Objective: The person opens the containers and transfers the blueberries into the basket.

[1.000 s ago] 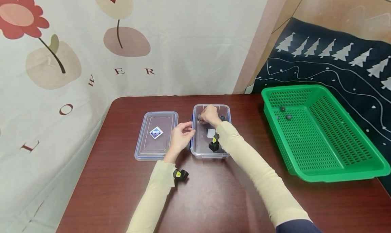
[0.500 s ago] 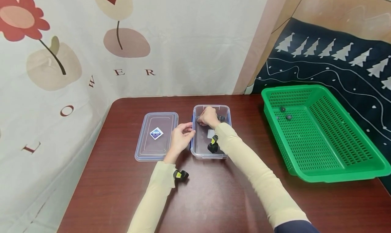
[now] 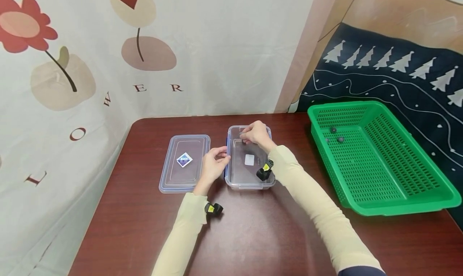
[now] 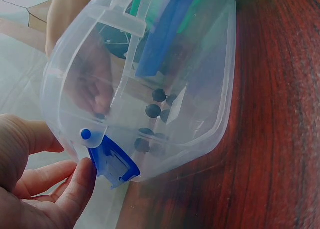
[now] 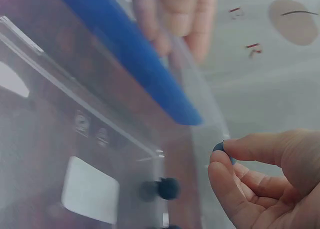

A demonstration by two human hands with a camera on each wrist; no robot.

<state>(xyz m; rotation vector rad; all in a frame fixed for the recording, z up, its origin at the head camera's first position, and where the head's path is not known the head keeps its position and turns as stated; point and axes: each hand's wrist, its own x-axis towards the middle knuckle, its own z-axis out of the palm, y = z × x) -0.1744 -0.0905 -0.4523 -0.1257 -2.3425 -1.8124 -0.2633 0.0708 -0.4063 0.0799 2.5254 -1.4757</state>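
Over the far end of a clear plastic box (image 3: 236, 185), my right hand (image 3: 257, 133) pinches a small dark-blue ball that looks like a blueberry (image 5: 218, 147) between thumb and forefinger. My left hand (image 3: 213, 165) stays at the box's left side, its fingertips touching the wall beside a blue latch (image 4: 115, 161) that hangs down. Through the box wall in the left wrist view, several more blueberries (image 4: 153, 110) show on the bottom, near a white label (image 4: 177, 105). My right hand partly hides the far end of the box in the head view.
Left of the box lies its clear lid (image 3: 170, 183) with a blue diamond sticker (image 3: 184, 160). A green slotted basket (image 3: 423, 207) stands on the right, holding a few blueberries (image 3: 341, 139) at its far left. All sit on a reddish-brown table (image 3: 253, 227) against a curtain.
My right hand has risen from low inside the box and shifted right, with the blueberry between its fingertips. The left hand has stayed at the box's side.
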